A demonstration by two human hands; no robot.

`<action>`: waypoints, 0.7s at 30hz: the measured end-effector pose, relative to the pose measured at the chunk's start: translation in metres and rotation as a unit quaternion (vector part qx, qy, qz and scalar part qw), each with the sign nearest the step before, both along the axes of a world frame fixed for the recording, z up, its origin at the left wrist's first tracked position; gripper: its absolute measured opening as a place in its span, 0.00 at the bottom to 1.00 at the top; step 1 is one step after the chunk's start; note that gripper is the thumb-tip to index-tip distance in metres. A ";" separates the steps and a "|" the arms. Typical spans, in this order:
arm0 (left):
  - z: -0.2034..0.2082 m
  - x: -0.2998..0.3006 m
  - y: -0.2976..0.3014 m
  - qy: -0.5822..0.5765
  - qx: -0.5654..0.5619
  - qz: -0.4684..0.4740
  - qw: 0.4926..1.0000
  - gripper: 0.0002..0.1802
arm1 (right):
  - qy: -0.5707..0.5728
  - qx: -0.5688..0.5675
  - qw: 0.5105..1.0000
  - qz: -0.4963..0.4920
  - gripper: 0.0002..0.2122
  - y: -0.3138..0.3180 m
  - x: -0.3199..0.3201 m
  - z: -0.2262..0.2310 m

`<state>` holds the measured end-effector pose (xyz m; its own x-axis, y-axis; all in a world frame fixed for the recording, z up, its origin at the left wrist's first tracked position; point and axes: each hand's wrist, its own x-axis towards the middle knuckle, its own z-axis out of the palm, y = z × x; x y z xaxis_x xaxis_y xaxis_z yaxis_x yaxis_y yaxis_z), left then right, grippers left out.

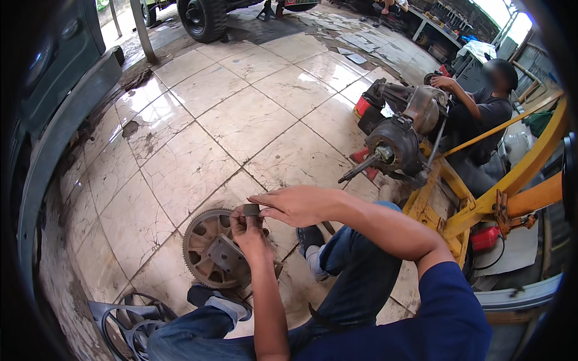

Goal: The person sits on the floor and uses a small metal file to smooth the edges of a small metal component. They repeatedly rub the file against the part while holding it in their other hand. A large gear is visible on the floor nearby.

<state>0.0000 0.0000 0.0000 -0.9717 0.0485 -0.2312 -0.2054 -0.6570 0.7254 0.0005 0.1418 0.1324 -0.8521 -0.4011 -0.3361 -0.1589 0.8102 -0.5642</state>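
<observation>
My left hand is raised above the floor, its fingers closed around a short, dark cylindrical part. From the right, my right hand reaches to the same part, with long fingers over its top and the thumb at its side. Beneath my left hand a large toothed flywheel lies on the tiles. A squarish metal block rests on it, partly hidden by my left wrist.
A grey plastic fan lies by my left leg. To the right, an axle assembly stands beside a yellow metal frame; a co-worker sits behind it. Vehicle bodywork borders the left, and a wheel stands at the back.
</observation>
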 end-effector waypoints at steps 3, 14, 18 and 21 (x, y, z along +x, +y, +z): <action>0.001 0.001 -0.001 -0.016 -0.005 0.012 1.000 0.09 | 0.032 -0.014 0.999 0.002 0.24 0.001 0.000 -0.008; -0.028 0.007 0.009 -0.009 0.020 -0.030 0.999 0.08 | 0.033 0.012 0.999 0.002 0.24 -0.004 -0.001 -0.015; -0.013 0.010 0.011 -0.003 0.029 -0.029 0.999 0.06 | 0.037 -0.003 0.999 -0.008 0.25 -0.005 -0.003 -0.012; -0.008 0.009 0.013 -0.004 0.020 -0.022 1.000 0.06 | 0.051 -0.007 0.999 -0.005 0.25 -0.005 -0.003 -0.015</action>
<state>0.0095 0.0130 -0.0080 -0.9664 0.1004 -0.2366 -0.2407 -0.6760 0.6964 -0.0024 0.1366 0.1178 -0.8856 -0.3962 -0.2425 -0.2072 0.8041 -0.5573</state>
